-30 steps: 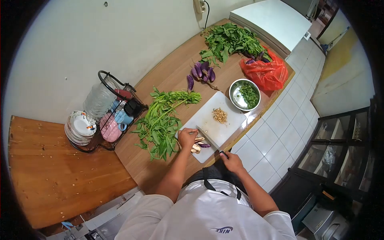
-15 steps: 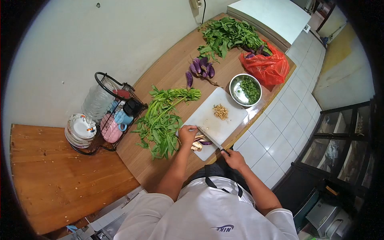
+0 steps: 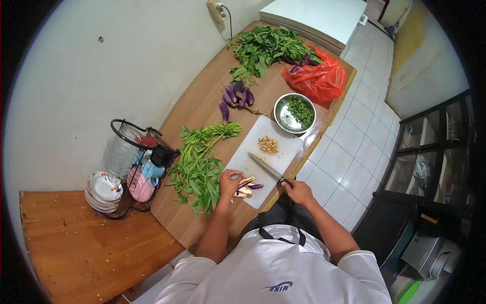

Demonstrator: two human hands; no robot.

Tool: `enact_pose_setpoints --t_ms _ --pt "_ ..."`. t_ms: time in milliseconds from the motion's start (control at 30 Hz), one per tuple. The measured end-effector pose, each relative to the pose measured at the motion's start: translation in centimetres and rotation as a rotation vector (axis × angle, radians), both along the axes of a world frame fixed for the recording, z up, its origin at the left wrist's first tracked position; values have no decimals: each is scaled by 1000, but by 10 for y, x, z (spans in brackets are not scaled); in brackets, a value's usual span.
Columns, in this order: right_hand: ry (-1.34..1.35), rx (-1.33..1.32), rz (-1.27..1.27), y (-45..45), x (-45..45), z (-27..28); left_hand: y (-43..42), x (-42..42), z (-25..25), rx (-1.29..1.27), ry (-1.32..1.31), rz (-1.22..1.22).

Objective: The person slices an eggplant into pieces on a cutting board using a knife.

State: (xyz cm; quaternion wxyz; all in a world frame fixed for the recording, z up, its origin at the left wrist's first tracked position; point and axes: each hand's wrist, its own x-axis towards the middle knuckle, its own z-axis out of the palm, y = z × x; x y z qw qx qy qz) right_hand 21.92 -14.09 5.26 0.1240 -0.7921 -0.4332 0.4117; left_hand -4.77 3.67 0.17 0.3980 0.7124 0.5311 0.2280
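My right hand [image 3: 298, 192] is wrapped round the black handle of a kitchen knife [image 3: 267, 167]. Its blade slants across the white cutting board [image 3: 283, 163], between a small heap of chopped pale brown bits [image 3: 268, 145] and the cut eggplant. At the board's near left edge, my left hand [image 3: 230, 185] has its fingers curled against cut eggplant pieces [image 3: 245, 192], pale inside with purple skin. The fingers partly hide the pieces. A purple end of eggplant [image 3: 256, 186] lies just right of them.
Leafy greens [image 3: 200, 175] lie left of the board. Beyond it are a steel bowl [image 3: 279, 121] of chopped greens, whole eggplants [image 3: 238, 93], more greens [image 3: 263, 48] and a red plastic bag [image 3: 324, 78]. A dish rack [image 3: 169, 157] with cups and bowls stands far left.
The knife has moved away from the eggplant, up the board toward the chopped heap. My left hand stays by the pieces, which now show more openly. The whole view has shifted.
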Motion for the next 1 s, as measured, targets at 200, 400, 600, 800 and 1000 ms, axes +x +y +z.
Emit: enact_pose_setpoints --t_ms 200,400,600,800,1000 --pt "-45 -7 -20 -3 14 16 -1 5 -9 83 72 22" --pt "-81 65 97 2 3 18 6 3 -22 55 65 8" --pt "-157 101 27 14 2 6 7 6 -16 -44 152 45" --pt "-221 166 51 -6 23 29 18 47 -4 -162 -60 161" --pt "-296 194 11 -24 31 28 13 123 57 -70 372 116"
